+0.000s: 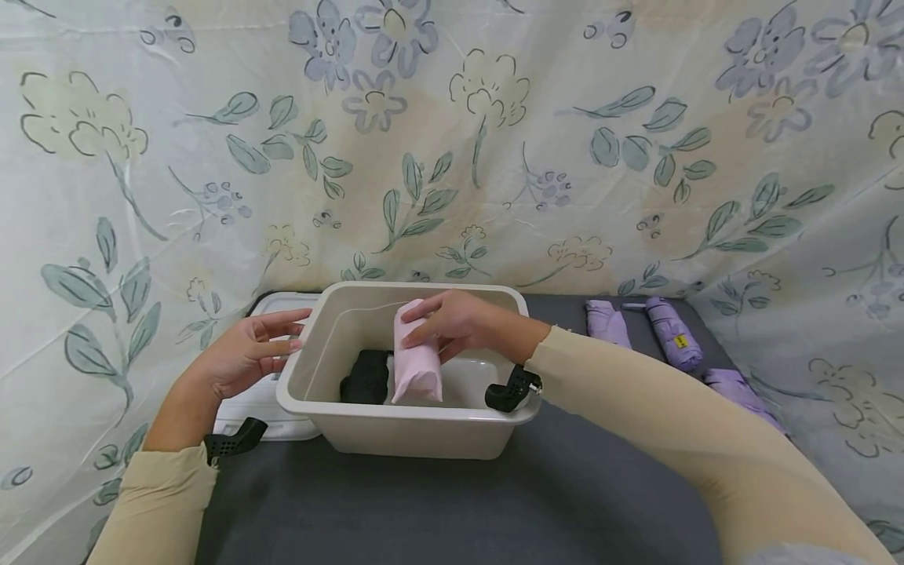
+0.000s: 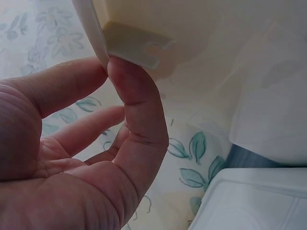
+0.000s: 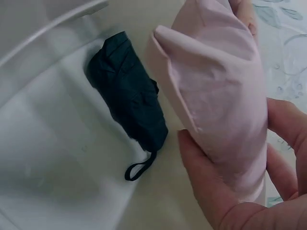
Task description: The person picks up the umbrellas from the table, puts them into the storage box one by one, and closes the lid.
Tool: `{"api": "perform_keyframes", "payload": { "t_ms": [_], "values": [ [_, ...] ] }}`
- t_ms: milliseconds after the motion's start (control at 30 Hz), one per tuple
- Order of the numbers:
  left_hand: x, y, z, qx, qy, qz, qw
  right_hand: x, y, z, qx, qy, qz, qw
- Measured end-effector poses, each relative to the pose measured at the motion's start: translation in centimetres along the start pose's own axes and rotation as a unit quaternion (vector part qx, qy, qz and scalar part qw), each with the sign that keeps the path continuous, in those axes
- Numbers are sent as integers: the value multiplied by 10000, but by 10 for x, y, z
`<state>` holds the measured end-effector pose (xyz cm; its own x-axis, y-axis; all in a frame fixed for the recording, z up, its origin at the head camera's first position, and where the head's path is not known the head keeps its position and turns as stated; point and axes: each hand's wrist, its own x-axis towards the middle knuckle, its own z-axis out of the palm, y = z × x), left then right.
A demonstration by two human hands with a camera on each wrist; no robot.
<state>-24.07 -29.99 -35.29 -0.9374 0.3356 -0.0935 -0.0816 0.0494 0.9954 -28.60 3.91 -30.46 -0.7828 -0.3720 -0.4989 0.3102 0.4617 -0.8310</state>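
Observation:
A beige plastic bin (image 1: 410, 431) stands on the dark grey table, with its rim (image 2: 96, 33) between the thumb and a finger of my left hand (image 1: 247, 353). My right hand (image 1: 462, 320) grips a pink folded umbrella (image 1: 417, 373), tilted over the inside of the bin. Thumb and fingers lie on opposite sides of the pink fabric in the right wrist view. Beside it, on the bin's floor, lies a dark folded umbrella (image 3: 127, 91) with a wrist loop. Whether the pink umbrella touches the bin's floor cannot be told.
A white lid (image 1: 282, 428) lies left of the bin, partly under its edge. At the table's right side are purple folded umbrellas (image 1: 672, 333), one bearing a yellow label. A flower-printed cloth (image 1: 494, 157) hangs behind and around the grey table (image 1: 452, 510).

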Motion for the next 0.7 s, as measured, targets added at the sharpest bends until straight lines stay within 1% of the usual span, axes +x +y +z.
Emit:
{"api": "perform_keyframes", "payload": {
  "t_ms": [133, 433, 700],
  "values": [
    [0, 0, 0, 32, 24, -24, 10000, 7, 0, 7, -12, -5, 54, 10000],
    [0, -1, -1, 86, 40, 18, 10000, 20, -4, 20, -316, -103, 49, 9994],
    [1, -1, -1, -6, -10, 21, 10000, 33, -3, 28, -447, -169, 54, 9988]
  ]
}}
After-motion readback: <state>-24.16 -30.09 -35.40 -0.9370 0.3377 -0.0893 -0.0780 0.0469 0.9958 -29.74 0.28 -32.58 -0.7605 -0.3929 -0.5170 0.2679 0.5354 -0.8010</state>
